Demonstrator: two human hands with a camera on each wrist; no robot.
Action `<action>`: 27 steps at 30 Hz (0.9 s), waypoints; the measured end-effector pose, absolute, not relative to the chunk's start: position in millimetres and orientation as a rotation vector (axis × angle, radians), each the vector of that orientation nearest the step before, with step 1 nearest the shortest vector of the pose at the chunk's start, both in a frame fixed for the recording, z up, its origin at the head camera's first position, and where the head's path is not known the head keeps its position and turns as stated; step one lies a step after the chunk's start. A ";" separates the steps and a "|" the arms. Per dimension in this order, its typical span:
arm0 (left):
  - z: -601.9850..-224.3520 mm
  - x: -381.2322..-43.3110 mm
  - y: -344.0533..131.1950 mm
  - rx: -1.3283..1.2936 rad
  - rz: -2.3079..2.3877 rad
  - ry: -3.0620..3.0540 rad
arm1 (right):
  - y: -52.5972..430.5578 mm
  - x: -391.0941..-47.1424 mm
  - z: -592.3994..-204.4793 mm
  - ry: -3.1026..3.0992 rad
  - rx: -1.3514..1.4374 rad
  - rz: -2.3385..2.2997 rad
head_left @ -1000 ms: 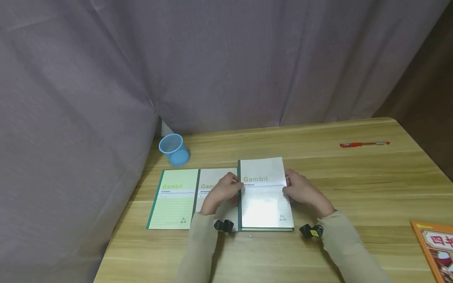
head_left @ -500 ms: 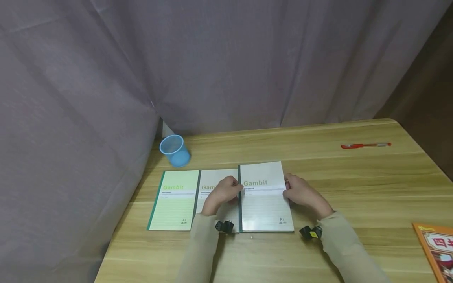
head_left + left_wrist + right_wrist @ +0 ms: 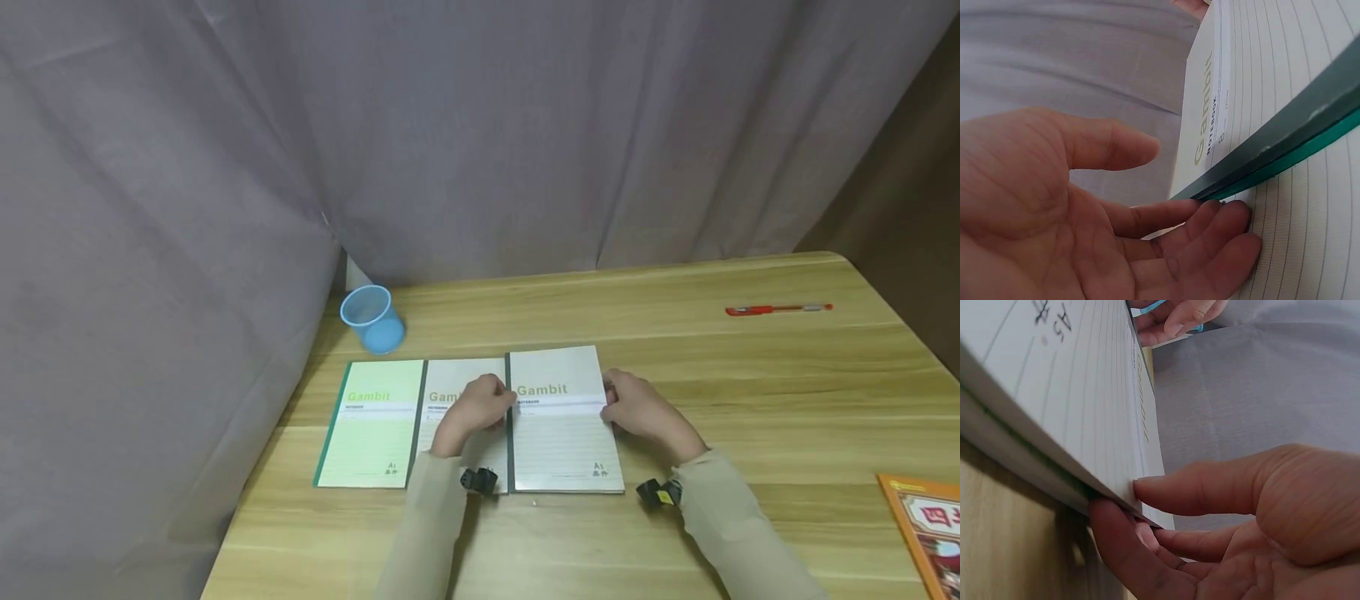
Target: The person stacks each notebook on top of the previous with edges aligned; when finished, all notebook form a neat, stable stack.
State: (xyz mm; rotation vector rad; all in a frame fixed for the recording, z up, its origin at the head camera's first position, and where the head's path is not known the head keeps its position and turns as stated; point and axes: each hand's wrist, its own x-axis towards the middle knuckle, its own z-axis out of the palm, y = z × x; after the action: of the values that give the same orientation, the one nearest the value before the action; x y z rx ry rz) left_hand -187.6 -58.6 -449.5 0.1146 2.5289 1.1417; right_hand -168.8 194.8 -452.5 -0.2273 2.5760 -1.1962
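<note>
A white-covered "Gambit" notebook (image 3: 564, 437) with a dark spine lies on a green-spined one, whose green strip (image 3: 1310, 150) shows beneath it in the left wrist view. My right hand (image 3: 641, 406) pinches the right edge of this stack, thumb on the cover and fingers at the edge below. At the spine side, fingertips of my left hand (image 3: 480, 404) touch near the green strip, while its thumb (image 3: 1122, 144) stands apart from the cover. Under the left hand lies another white notebook (image 3: 457, 375), partly hidden by it. A pale green notebook (image 3: 375, 442) sits left of that.
Behind the pale green notebook stands a blue cup (image 3: 381, 329). A red pen (image 3: 776, 309) lies at the back right of the wooden table (image 3: 750, 400). An orange-bordered book (image 3: 930, 525) is cut off at the right edge. Grey curtain (image 3: 480, 133) hangs behind the table.
The top notebook has come down and slightly toward me, and the strip of the one beneath it no longer shows at the near edge. Both hands keep their places beside it.
</note>
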 end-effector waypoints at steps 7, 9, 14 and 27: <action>-451.3 -186.5 -57.9 0.108 1.158 2.532 | 196.8 -168.3 -453.9 2.564 -0.208 -1.187; -451.6 -187.0 -57.7 0.104 1.167 2.525 | 197.7 -169.0 -454.8 2.557 -0.197 -1.185; -451.5 -186.7 -58.3 0.093 1.156 2.522 | 198.4 -168.5 -455.7 2.527 -0.201 -1.197; -447.4 -186.4 -57.4 0.075 1.146 2.530 | 203.0 -170.5 -456.0 2.501 -0.249 -1.193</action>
State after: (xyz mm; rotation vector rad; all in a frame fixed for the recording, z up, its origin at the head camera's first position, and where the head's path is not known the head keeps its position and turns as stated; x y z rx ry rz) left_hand -186.4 -57.4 -447.4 0.0753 2.5300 1.1464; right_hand -170.5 203.0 -456.0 -0.2490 2.5011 -1.1932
